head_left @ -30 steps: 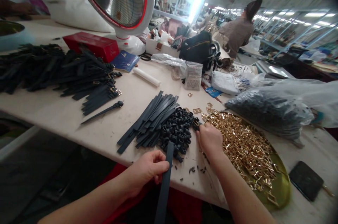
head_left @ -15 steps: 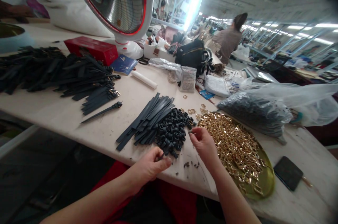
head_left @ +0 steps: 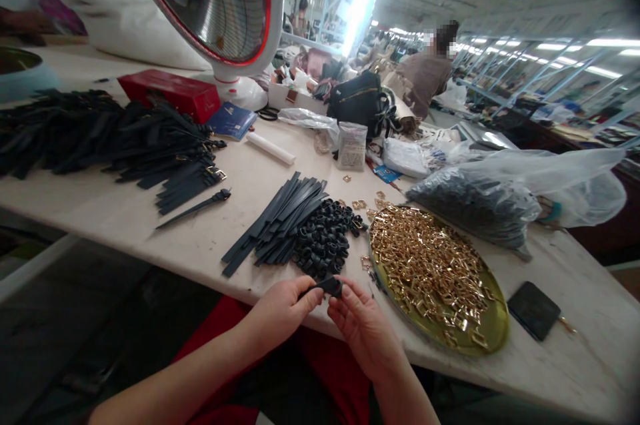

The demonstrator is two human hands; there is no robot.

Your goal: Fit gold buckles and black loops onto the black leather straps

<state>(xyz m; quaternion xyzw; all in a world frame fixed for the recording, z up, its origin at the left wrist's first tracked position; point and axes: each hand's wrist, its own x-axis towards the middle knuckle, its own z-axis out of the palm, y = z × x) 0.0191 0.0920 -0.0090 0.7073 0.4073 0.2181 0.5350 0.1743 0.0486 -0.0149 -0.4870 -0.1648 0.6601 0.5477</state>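
From where I stand: left hand (head_left: 284, 307) has thumb and fingers pinched on a flat black leather-like strap (head_left: 328, 286); right hand (head_left: 364, 328), fingertips closed on its folded end. Strap is just before heaped small black ring-shaped loops (head_left: 325, 238).

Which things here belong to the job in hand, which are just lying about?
Likely job: held black strap, loose straps, black loops, gold buckles, round tray, buckled straps
Likely lying about: red box, blue booklet, white roll, black bag
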